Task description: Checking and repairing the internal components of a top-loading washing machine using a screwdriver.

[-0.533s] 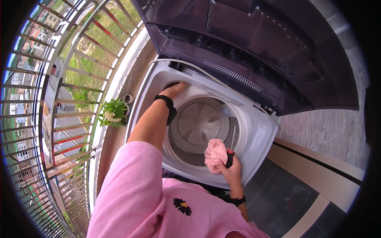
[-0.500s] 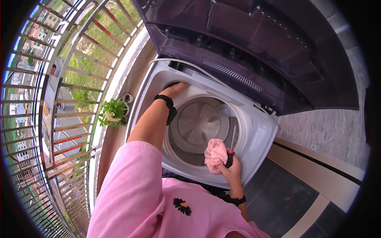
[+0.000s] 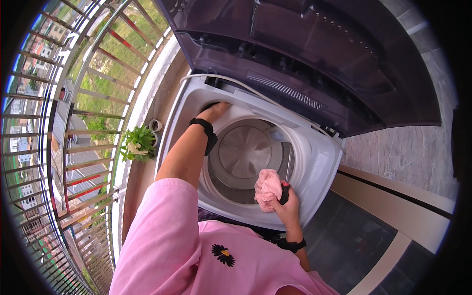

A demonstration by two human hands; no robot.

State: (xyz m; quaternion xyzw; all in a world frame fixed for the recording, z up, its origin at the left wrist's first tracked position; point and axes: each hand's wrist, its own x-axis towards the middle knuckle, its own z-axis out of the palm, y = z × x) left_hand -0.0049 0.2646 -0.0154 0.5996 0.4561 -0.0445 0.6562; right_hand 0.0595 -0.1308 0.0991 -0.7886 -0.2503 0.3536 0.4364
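Observation:
A top-load washing machine (image 3: 314, 162) stands before me, its lid raised and its round metal drum (image 3: 246, 150) showing. My left hand (image 3: 214, 112) reaches to the machine's back left corner, at a dark recess in the white rim. Its fingertips are mostly hidden there, so what they touch cannot be made out. Over the front right of the drum, my right hand (image 3: 288, 206) is closed around a screwdriver (image 3: 284, 192) with a black and red handle. Its metal shaft points away from me. A crumpled pink cloth (image 3: 268, 189) is bunched in the same hand, hanging over the drum's edge.
The dark, see-through lid (image 3: 314, 59) leans back behind the machine. A white hose or cord (image 3: 236, 81) runs along its back edge. At left are a potted plant (image 3: 139, 142), a ledge and a metal railing (image 3: 93, 132). A beige-framed dark panel (image 3: 354, 226) lies at right.
The view has shifted slightly. My left hand stays at the back corner; my right hand still holds the screwdriver and cloth in nearly the same place.

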